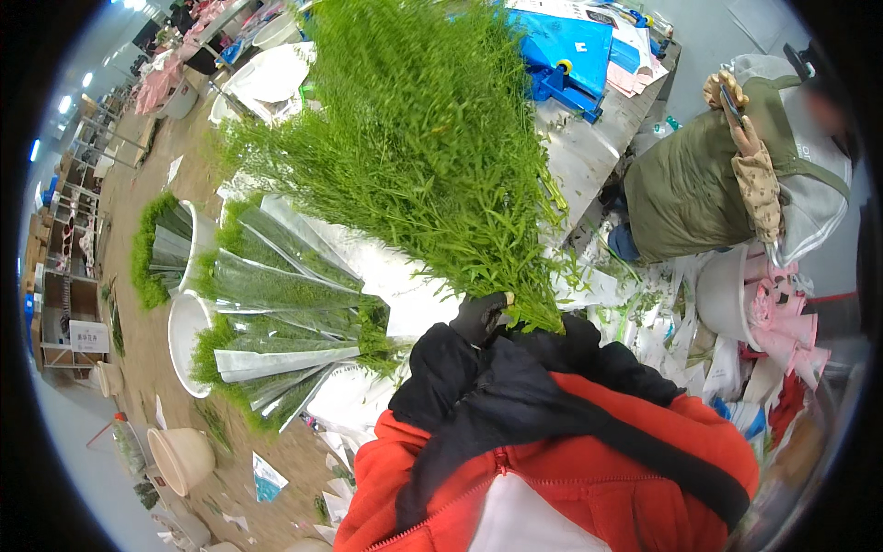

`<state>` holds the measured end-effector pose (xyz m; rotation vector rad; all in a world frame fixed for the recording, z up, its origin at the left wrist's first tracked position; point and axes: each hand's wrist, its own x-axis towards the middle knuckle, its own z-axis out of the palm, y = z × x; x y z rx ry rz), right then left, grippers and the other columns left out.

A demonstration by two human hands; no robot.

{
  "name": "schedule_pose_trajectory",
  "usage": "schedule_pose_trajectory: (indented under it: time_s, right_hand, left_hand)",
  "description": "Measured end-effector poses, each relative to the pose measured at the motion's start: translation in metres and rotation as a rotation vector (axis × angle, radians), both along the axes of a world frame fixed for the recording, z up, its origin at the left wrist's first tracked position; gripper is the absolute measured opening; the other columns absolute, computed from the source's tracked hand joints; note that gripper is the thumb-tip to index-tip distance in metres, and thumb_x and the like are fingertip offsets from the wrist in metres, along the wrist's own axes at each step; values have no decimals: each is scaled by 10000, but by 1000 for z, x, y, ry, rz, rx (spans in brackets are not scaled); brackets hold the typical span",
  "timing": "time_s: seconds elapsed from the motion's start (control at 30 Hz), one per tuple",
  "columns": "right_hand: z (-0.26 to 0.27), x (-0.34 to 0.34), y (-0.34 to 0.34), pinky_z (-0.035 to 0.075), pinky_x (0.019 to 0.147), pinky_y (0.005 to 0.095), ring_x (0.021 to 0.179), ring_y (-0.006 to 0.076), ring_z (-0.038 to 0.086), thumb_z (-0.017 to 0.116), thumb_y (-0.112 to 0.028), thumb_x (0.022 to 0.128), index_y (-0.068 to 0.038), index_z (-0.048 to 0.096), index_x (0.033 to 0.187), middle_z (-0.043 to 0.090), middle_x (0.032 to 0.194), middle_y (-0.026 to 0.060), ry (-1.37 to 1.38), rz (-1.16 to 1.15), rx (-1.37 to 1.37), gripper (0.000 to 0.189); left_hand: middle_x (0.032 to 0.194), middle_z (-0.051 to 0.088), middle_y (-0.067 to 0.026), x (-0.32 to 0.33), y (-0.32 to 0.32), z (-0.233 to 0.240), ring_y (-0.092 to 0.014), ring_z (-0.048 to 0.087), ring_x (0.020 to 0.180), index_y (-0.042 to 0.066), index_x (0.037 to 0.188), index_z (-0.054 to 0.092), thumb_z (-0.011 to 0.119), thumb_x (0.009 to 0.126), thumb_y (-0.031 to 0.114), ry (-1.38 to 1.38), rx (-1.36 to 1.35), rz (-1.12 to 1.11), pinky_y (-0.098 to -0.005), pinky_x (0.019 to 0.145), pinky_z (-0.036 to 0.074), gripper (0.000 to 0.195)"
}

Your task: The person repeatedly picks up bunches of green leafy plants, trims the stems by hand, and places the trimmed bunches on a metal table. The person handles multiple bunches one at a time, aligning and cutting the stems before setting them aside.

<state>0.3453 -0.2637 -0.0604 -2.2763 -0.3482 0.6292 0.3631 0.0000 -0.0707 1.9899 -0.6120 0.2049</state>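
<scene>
A large bunch of feathery green foliage stems point(441, 159) fans out upward in front of me, its stem ends close to my chest. My left hand point(481, 317), in a black glove with a bare fingertip showing, is closed at the left side of the lower stems. The right hand is hidden behind the stem ends and the black sleeve. To the left lie several similar green bunches wrapped in clear and white film point(290, 303), beside a white sheet point(407, 297).
A metal-topped table point(579, 152) carries a blue tape dispenser point(569, 93) and blue packets. At right a person in a green apron point(697, 165) holds a phone. White buckets point(190, 345) stand at left; pink-wrapped rolls fill a bucket point(724, 297) at right. Scraps litter the floor.
</scene>
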Motion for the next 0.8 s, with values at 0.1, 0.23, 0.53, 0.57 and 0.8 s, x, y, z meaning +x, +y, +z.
schedule_pose_trajectory:
  time_s: [0.1,0.23,0.53,0.57,0.8]
  right_hand:
    - [-20,10,-24,465,756,434,912,345,607,609,-421,785,-150,529,1205,634,992,171,24,49,-86,505]
    - [-57,21,-56,446,809,440,975,362,572,626,-376,796,-123,552,1156,601,1019,184,60,179,-367,447]
    - [-15,88,-22,465,708,448,852,325,607,601,-345,709,-106,600,992,630,913,142,-131,414,-487,371]
    - [-2,104,-2,458,723,457,864,339,598,556,-295,737,-105,582,1011,620,890,152,-102,327,-445,335]
    - [49,167,155,465,717,372,842,281,594,595,-233,819,-107,639,944,606,882,90,-505,189,281,183]
  left_hand:
    - [837,591,-128,-7,-5,-23,-287,618,762,92,1149,505,723,755,158,269,-15,52,-372,654,490,455]
    - [1190,477,-248,-10,9,-37,-340,507,1002,-29,1314,279,680,742,174,1104,-617,930,-413,882,413,728]
    - [1421,296,-176,19,5,21,-399,273,1295,147,1397,314,592,818,306,111,576,448,-512,1059,207,661]
    - [1427,285,-178,24,2,23,-398,269,1298,162,1401,310,595,815,304,109,606,409,-521,1059,198,666]
    - [1357,378,-160,46,-3,20,-348,326,1275,114,1292,414,616,765,278,142,764,335,-521,1029,243,588]
